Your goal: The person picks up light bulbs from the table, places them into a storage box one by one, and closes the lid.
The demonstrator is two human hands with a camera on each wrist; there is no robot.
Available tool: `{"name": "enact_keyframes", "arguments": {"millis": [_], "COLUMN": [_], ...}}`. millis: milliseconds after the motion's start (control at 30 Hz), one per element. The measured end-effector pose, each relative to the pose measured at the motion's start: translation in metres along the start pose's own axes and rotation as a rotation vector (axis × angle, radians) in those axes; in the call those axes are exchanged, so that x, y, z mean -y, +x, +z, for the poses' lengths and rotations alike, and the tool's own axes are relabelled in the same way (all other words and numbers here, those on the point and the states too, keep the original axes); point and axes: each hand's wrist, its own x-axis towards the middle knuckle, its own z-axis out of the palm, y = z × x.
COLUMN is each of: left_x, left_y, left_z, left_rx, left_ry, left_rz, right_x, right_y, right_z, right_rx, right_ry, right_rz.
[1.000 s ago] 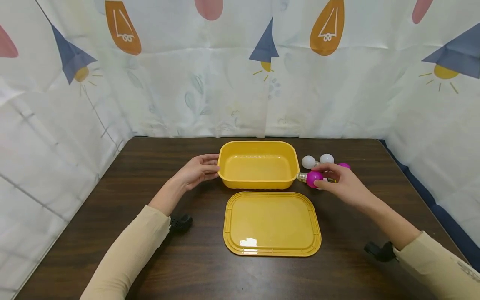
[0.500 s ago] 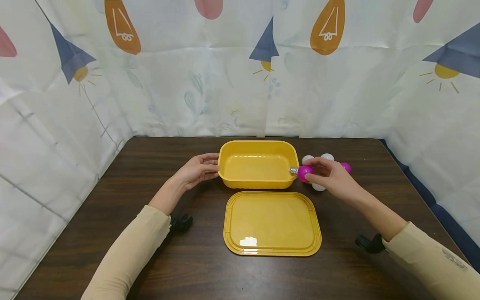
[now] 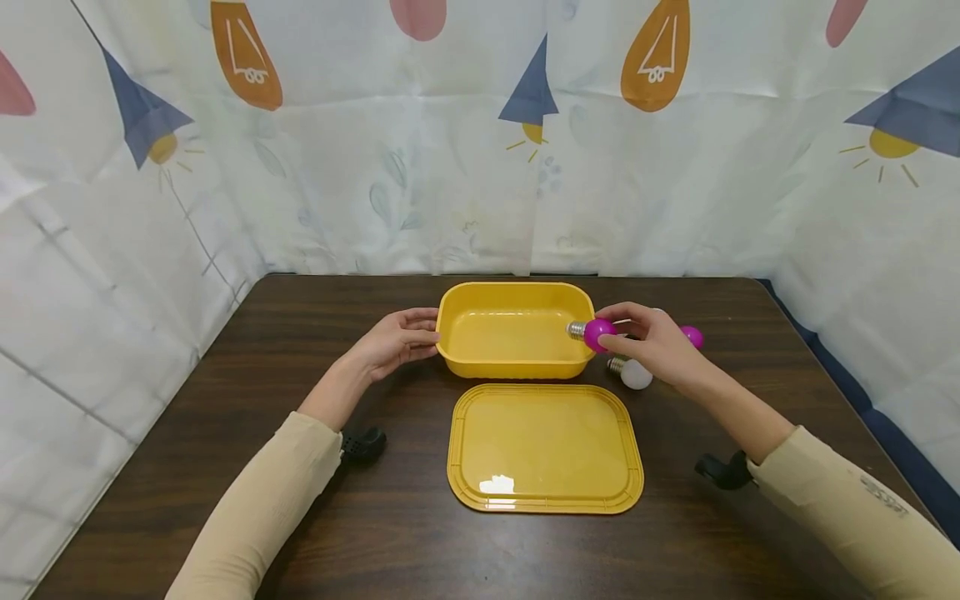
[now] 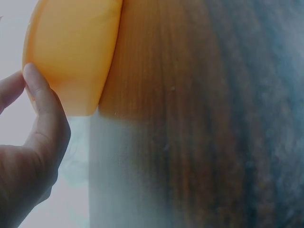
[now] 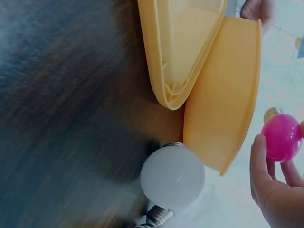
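Observation:
A pink light bulb [image 3: 598, 335] is pinched between the fingers and thumb of my right hand [image 3: 660, 343]. The bulb is held above the right rim of the yellow box [image 3: 517, 369], its metal screw base [image 3: 576, 330] pointing left over the inside. In the right wrist view, the same pink bulb [image 5: 280, 137] is clear of the box wall [image 5: 221, 95]. My left hand [image 3: 390, 342] rests its fingertips against the box's left end. The left wrist view has those fingertips [image 4: 35, 78] at the edge of the box [image 4: 76, 52].
A yellow lid [image 3: 545, 448] lies flat in front of the box. A white bulb [image 3: 636, 374] lies right of the box, a second pink bulb [image 3: 692, 337] farther right. My right hand partly hides other bulbs behind it. A patterned curtain [image 3: 465, 183] hangs behind the dark table [image 3: 352, 533].
My right hand has lifted the pink bulb and carried it left, from beside the box to over its right rim. A white bulb has come into view below the hand. The left hand stays put.

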Motion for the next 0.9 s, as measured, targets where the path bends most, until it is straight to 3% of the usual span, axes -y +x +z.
{"name": "enact_keyframes", "arguments": {"millis": [400,900], "left_x": [0.001,0.000], "left_y": [-0.001,-0.002], "left_z": [0.000,0.001], "left_rx": [0.001,0.002], "left_ry": [0.011,0.006], "left_rz": [0.007,0.004], "right_x": [-0.005,-0.004], "right_y": [0.018,0.034], "right_z": [0.002,0.008], "right_rx": [-0.023,-0.035], "right_ry": [0.028,-0.071], "right_rz": [-0.028,-0.056]}}
